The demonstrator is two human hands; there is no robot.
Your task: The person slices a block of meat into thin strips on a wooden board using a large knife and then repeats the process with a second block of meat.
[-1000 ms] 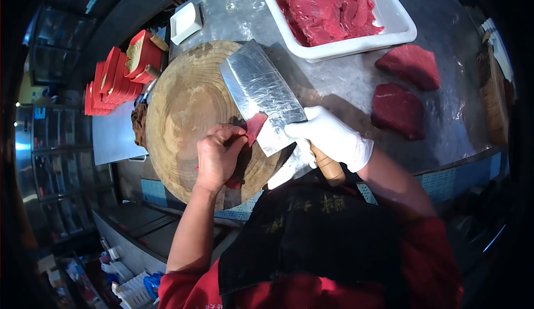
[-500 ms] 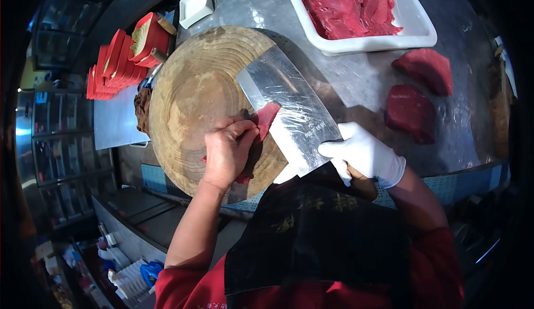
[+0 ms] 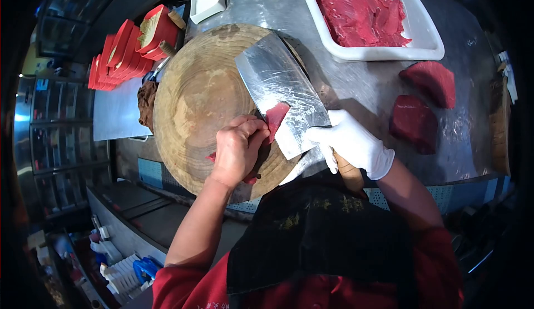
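My right hand (image 3: 353, 145), in a white glove, grips a broad cleaver (image 3: 278, 81) by its wooden handle, with fingers against the blade's near end. The blade lies tilted over the right side of a round wooden chopping block (image 3: 194, 109). Bare, my left hand (image 3: 239, 148) pinches the lower end of a thin slice of raw red meat (image 3: 276, 118), whose upper part lies against the blade face. Small meat pieces (image 3: 251, 180) show on the block beside and below my left hand. What lies under that palm is hidden.
A white tray (image 3: 344, 53) of cut red meat stands at the back right. Two meat chunks (image 3: 414, 124) lie on the metal table (image 3: 356, 81). Red containers (image 3: 158, 34), a brown cloth (image 3: 146, 103) and a small white dish (image 3: 207, 3) sit left and behind the block.
The view has shifted slightly. The cleaver has moved a little away from my body across the block. My left hand, still pinching the meat slice, has moved slightly right.
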